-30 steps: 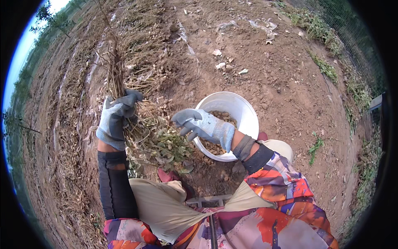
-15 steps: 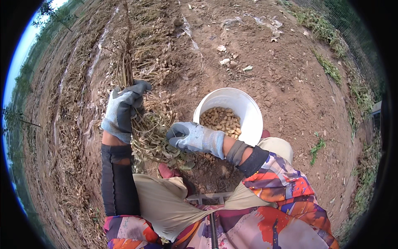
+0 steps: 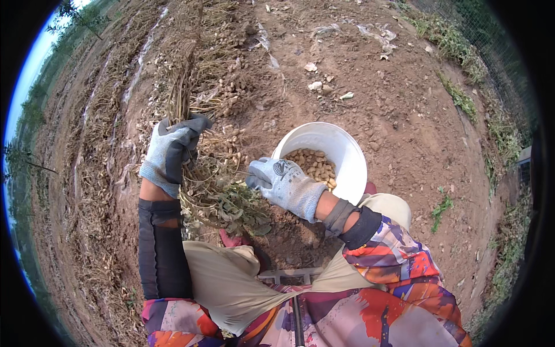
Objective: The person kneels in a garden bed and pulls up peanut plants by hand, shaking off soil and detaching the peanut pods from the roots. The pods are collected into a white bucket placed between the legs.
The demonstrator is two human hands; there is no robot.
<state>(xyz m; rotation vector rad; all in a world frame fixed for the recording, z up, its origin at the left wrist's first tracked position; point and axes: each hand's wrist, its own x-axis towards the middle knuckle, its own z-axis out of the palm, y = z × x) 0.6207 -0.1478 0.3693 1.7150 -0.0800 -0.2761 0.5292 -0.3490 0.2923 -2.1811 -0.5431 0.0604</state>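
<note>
My left hand (image 3: 171,151), in a grey glove, grips the stems of a dried peanut plant (image 3: 217,185) and holds it up in front of me. Roots with pale pods and wilted leaves hang from it. My right hand (image 3: 284,183), also gloved, reaches into the right side of the plant, its fingers closed among the pods. Just right of that hand stands a white bucket (image 3: 347,159) with a layer of peanuts (image 3: 312,163) at the bottom.
A row of pulled dry peanut plants (image 3: 199,52) runs away from me at upper left. Bare brown soil with scattered pale scraps (image 3: 324,87) lies ahead. Green weeds (image 3: 457,98) edge the right side. My knees and patterned clothing fill the lower frame.
My right hand moved from over the bucket to the plant and now picks at its right side. My left hand shifted slightly with the plant. The bucket's peanuts are uncovered.
</note>
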